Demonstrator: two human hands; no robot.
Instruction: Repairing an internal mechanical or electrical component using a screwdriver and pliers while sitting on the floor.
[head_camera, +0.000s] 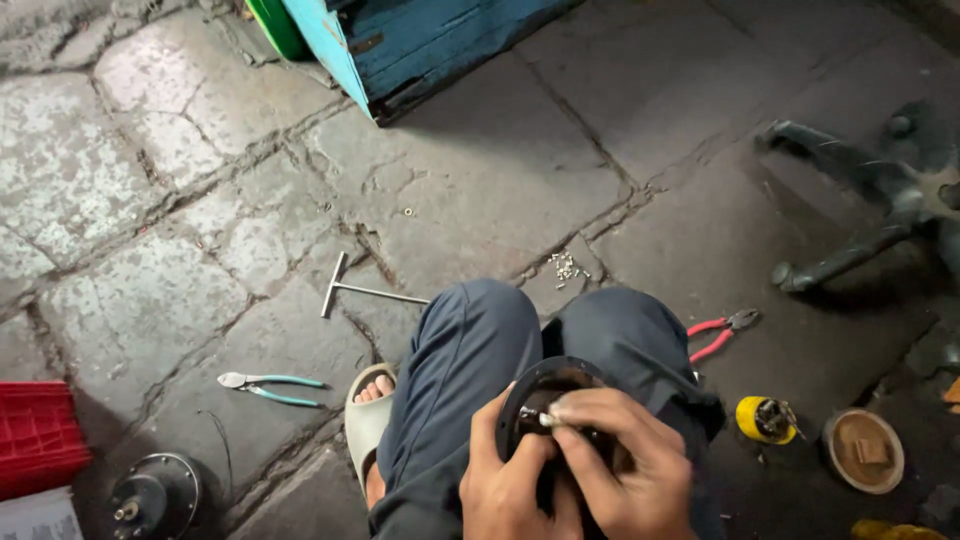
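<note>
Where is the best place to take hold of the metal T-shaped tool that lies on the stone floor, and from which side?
Grip the T-shaped tool on its long thin shaft, near the middle, coming down from above. It lies flat on the paving with open floor around it, so fingers can close across the shaft; the short crossbar at its left end would probably stop a slip.

Our left hand (510, 490) curls around the edge of the round black housing (545, 385) on our knees; our right hand (620, 455) lies across its top, fingers (580, 408) pinched together. Both wrists sit just below it.
</note>
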